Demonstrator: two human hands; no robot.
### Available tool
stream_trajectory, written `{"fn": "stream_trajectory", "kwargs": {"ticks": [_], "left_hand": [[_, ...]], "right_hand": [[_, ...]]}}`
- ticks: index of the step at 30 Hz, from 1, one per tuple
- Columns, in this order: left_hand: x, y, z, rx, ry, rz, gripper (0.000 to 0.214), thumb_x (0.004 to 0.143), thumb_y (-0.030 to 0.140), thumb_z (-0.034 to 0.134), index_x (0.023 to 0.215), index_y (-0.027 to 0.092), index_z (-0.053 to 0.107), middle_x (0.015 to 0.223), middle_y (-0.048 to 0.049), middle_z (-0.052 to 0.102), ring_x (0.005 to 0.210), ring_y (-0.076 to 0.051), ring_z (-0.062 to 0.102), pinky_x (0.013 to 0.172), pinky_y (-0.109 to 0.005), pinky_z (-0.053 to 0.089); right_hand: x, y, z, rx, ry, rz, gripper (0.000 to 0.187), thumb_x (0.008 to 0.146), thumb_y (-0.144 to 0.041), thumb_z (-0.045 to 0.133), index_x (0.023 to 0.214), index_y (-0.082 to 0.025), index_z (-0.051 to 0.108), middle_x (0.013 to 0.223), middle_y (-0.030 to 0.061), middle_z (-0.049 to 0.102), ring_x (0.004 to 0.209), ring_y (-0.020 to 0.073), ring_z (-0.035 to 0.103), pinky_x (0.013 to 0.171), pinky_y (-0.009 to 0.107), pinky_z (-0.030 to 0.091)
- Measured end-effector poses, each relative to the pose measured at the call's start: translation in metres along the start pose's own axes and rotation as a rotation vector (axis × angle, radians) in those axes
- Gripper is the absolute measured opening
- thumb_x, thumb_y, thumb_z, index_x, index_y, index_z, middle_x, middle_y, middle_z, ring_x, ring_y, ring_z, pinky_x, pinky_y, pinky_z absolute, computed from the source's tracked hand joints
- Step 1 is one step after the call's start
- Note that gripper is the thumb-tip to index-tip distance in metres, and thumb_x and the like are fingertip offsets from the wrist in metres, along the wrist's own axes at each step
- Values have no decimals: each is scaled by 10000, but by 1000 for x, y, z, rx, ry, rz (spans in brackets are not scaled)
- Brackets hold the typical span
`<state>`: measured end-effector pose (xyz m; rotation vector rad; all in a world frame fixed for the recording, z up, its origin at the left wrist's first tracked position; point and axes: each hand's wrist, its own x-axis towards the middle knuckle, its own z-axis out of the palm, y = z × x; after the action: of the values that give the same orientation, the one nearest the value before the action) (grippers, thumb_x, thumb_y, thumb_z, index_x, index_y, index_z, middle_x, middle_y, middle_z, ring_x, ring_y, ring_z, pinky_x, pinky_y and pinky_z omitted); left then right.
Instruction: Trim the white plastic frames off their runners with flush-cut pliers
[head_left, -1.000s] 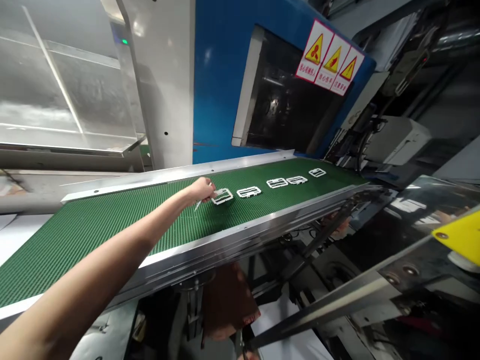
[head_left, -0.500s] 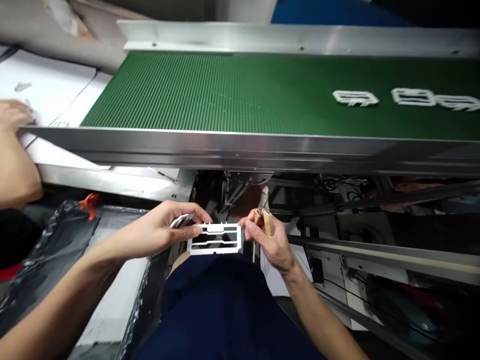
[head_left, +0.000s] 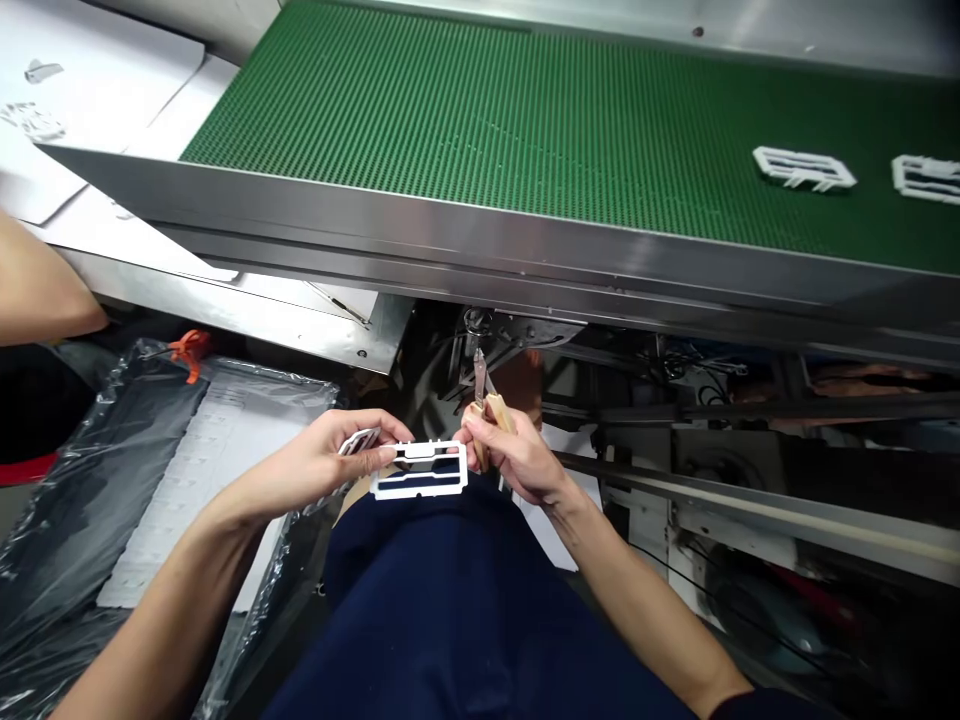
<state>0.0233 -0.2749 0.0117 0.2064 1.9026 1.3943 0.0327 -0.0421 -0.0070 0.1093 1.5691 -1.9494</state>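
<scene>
My left hand (head_left: 341, 455) pinches a white plastic frame (head_left: 418, 491) by its upper left corner, above my lap. A second white piece (head_left: 358, 440) is tucked in the same hand, behind the thumb; most of it is hidden. Closed around a pair of nippers (head_left: 496, 408) with tan handles is my right hand (head_left: 521, 455). The metal jaws point up and away from me. Fingertips of the right hand are beside the frame's right end; whether they touch it I cannot tell.
A green ribbed conveyor belt (head_left: 450, 110) with a metal side rail (head_left: 420, 225) runs across in front. White frames (head_left: 804, 168) lie on its right part. At left are a lined box (head_left: 187, 450), an orange clip (head_left: 192, 350) and another person's arm (head_left: 45, 285).
The view has shifted, and the belt pieces appear farther right. My right hand and the nippers have moved slightly left, closer to the frame. The other person's hand has left the view.
</scene>
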Motion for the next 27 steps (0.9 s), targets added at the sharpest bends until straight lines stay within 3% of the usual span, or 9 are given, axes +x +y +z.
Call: {"fn": "stream_trajectory", "kwargs": {"ticks": [15,27], "left_hand": [[6,3,4,34,-29,-12,233,830,424,561,915,216,624,888,14,643,783,-155,539,702,-223,389],[3,-4,7,99,25,38,226,856,389,517,959,214,617,944,-2,649,864,-182,565,744,-236,403]], "right_hand": [[-5,8,0,89,72,23,291,808,-430,592,748,-147,557,684,13,589,562,87,514,554,231,394],[-5,2,3,-94,53,-33,278,840,-433,527,753,-169,512,627,-4,523,602,114,509,557,250,390]]}}
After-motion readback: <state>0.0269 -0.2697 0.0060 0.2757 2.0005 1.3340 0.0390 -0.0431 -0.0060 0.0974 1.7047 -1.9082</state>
